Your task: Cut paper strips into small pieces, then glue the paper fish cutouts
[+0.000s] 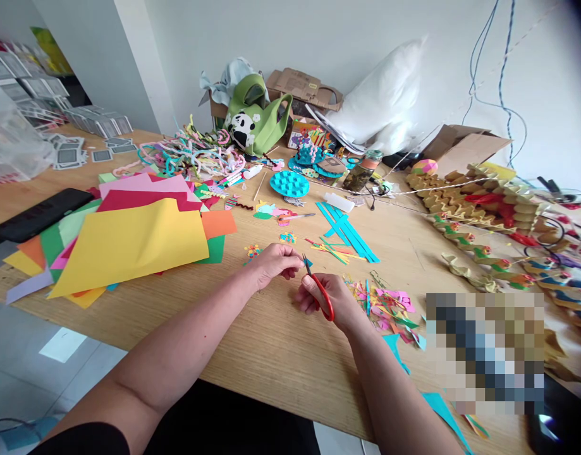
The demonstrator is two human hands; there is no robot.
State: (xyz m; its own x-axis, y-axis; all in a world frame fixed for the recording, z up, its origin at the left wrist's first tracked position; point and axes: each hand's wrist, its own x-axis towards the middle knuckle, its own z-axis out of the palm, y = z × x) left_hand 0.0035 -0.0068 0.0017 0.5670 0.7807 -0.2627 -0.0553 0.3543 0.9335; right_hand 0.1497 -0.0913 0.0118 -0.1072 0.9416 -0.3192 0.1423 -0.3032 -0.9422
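Over the middle of the wooden table (256, 328), my left hand (277, 264) is closed in a pinch on a small blue paper piece (309, 262), only a corner of which shows. My right hand (335, 300) grips red-handled scissors (326, 296), their dark blades pointing up and left at the paper. Tiny coloured paper bits (287, 237) lie just beyond my left hand, with more dots (253, 253) beside its wrist. To the right of my right hand is a heap of paper scraps (389, 306).
Stacked coloured paper sheets (138, 243) cover the left, near a black phone (43, 212). Blue paper strips (349, 234) and thin coloured strips (337, 251) lie ahead. Behind are a blue studded disc (289, 184), a jar (363, 170) and a green panda bag (259, 123). Egg-carton pieces (461, 208) fill the right.
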